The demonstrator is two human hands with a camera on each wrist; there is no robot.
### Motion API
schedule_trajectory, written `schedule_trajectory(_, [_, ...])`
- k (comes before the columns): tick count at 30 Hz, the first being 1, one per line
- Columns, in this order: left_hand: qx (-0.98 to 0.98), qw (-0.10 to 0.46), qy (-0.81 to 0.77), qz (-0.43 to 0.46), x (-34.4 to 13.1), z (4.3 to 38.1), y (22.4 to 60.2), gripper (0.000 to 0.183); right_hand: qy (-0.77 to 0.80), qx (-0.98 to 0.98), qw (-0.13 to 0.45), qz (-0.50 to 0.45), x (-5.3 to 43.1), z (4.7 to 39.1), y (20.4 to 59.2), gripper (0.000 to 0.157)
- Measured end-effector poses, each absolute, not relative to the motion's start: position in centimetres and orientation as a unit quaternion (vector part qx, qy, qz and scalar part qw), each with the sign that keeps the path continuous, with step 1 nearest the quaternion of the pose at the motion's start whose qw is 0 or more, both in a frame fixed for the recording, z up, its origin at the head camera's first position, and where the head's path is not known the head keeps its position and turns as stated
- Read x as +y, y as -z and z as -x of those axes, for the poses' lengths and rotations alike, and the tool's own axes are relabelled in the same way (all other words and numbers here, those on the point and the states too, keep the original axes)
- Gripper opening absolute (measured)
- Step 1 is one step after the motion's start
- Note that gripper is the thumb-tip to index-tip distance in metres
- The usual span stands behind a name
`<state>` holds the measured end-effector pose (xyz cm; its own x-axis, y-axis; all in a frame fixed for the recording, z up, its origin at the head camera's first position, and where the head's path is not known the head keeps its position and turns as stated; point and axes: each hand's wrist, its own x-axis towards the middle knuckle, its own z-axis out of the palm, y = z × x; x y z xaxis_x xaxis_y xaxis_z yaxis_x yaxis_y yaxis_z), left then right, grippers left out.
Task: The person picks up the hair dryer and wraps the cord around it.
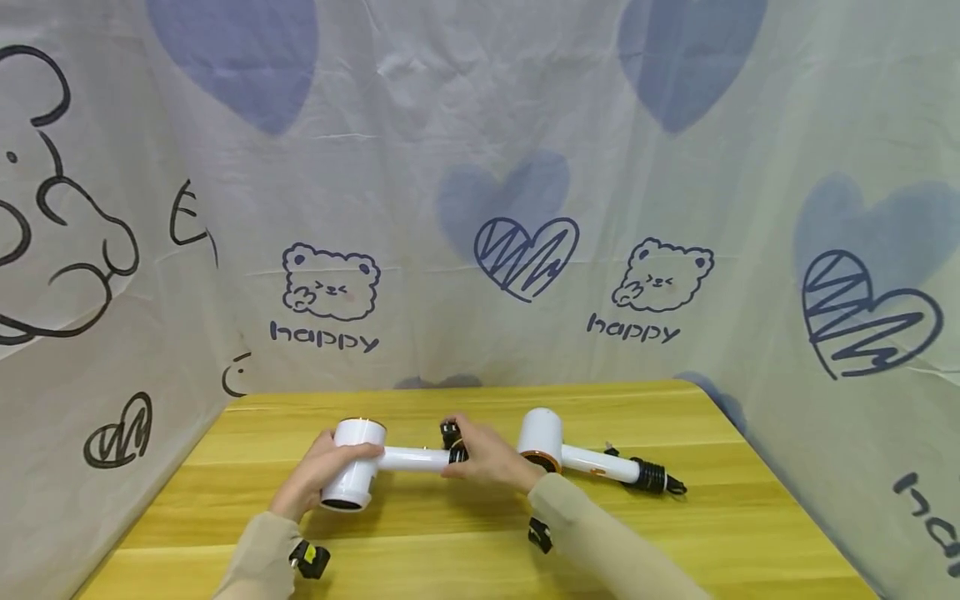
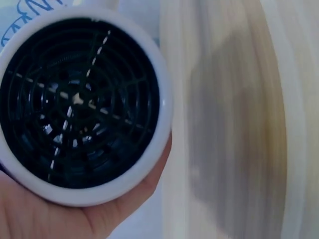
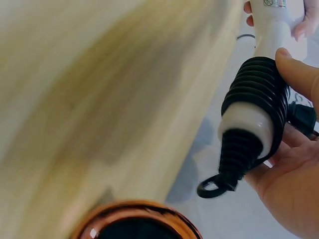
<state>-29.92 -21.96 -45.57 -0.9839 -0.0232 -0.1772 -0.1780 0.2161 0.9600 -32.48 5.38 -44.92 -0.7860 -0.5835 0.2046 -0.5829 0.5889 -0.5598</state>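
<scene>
A white hair dryer (image 1: 351,482) is held level in both hands over the wooden table. My left hand (image 1: 321,468) grips its barrel, thumb across the near side; the dark round grille (image 2: 79,102) at one end faces the left wrist camera. At the handle's end, my right hand (image 1: 489,454) holds the part wrapped in coiled black cord (image 3: 254,87), thumb on one side and fingers behind. A black plug (image 3: 301,117) pokes out beside those fingers. Just right of this hand lies a second white hair dryer (image 1: 542,433) with a copper-coloured rim (image 3: 137,209).
The second dryer's handle (image 1: 600,463) points right, ending in black cord (image 1: 651,476) wound around it. Under everything is a yellow wood-grain table (image 1: 420,542). White cloth (image 1: 427,100) with hearts and bear drawings hangs behind and along both sides.
</scene>
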Motion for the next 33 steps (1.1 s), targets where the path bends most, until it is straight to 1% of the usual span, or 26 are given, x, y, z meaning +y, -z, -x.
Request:
schedule_trajectory(3, [0.784, 0.083, -0.611, 0.066, -22.6, 29.6, 45.7, 0.075, 0.316, 0.898, 0.024, 0.304, 4.8, 32.2, 45.6, 0.068])
schedule_trajectory(6, [0.797, 0.091, -0.594, 0.062, -22.9, 29.6, 45.8, 0.069, 0.32, 0.901, 0.043, 0.289, 4.3, 32.1, 46.2, 0.068])
schedule_trajectory(9, [0.807, 0.088, -0.581, 0.061, -23.2, 29.8, 46.0, 0.067, 0.327, 0.903, 0.055, 0.274, 3.9, 32.1, 46.7, 0.068])
schedule_trajectory(14, [0.829, 0.069, -0.551, 0.071, -23.6, 30.3, 46.5, 0.07, 0.353, 0.9, 0.076, 0.246, 3.0, 32.2, 47.4, 0.068])
schedule_trajectory(17, [0.835, 0.061, -0.541, 0.078, -23.8, 30.5, 46.8, 0.066, 0.377, 0.892, 0.096, 0.229, 2.6, 32.3, 47.7, 0.068])
schedule_trajectory(19, [0.835, 0.061, -0.541, 0.078, -24.0, 30.6, 47.0, 0.064, 0.391, 0.887, 0.106, 0.223, 2.3, 32.4, 47.8, 0.072])
schedule_trajectory(24, [0.839, 0.067, -0.534, 0.075, -24.3, 30.7, 47.3, 0.063, 0.385, 0.891, 0.109, 0.214, 2.0, 32.9, 47.9, 0.09])
schedule_trajectory(26, [0.842, 0.07, -0.53, 0.078, -24.4, 30.8, 47.5, 0.062, 0.385, 0.891, 0.114, 0.21, 1.9, 33.0, 47.9, 0.095])
schedule_trajectory(33, [0.846, 0.08, -0.519, 0.093, -24.4, 31.4, 47.9, 0.062, 0.365, 0.899, 0.12, 0.21, 1.5, 33.6, 48.4, 0.093])
